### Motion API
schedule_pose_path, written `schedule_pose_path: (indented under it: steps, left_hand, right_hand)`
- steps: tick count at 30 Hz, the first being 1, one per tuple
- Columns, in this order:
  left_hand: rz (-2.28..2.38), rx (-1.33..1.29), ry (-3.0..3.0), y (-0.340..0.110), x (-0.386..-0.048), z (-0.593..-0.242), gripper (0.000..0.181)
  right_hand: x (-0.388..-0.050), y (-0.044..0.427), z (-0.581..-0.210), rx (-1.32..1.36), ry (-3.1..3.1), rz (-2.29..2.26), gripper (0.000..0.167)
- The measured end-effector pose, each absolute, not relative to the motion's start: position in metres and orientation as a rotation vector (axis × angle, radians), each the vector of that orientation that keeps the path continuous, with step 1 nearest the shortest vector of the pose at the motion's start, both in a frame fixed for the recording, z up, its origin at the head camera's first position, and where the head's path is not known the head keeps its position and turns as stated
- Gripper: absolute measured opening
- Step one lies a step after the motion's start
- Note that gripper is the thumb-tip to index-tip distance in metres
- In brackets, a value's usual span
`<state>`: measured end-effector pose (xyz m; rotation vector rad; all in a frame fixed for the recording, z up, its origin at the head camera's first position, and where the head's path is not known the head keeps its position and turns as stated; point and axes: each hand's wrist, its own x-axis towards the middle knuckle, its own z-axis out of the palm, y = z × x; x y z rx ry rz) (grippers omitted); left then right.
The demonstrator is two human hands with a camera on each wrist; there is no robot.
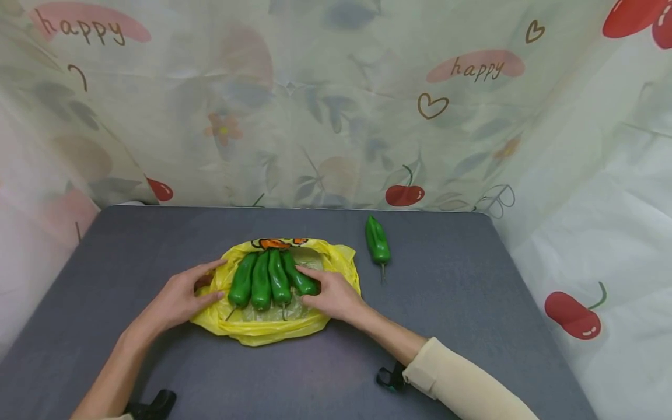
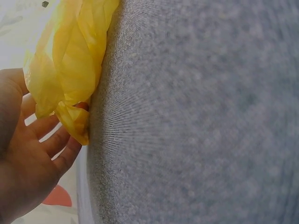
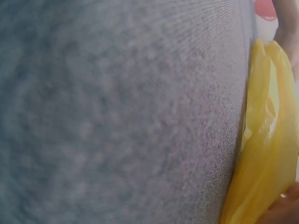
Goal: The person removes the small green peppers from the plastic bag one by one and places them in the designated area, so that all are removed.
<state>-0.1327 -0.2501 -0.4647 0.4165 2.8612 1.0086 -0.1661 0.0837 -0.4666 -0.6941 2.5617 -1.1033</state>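
Yellow plastic forms the bag (image 1: pixel 262 333) on our grey tabletop (image 1: pixel 446 291), its mouth spread around four green peppers (image 1: pixel 261 283) lying side by side. Our left hand (image 1: pixel 184 294) rests against the bag's left side — fingers spread and relaxed. Our right hand (image 1: pixel 336 294) reaches over the right rim, thumb and forefinger pinching the rightmost pepper (image 1: pixel 303 283). We see a fifth pepper (image 1: pixel 377 240) on the tabletop — near the bag, to its right.
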Motion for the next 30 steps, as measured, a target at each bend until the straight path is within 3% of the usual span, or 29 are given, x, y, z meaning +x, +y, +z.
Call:
schedule_pose_path:
  steps: [30]
  left_hand:
    - [1.002, 0.406, 2.846, -0.250, -0.133, -0.464, 0.064]
  right_hand:
    - [-0.159, 0.109, -0.459, -0.626, 2.405, -1.457, 0.059]
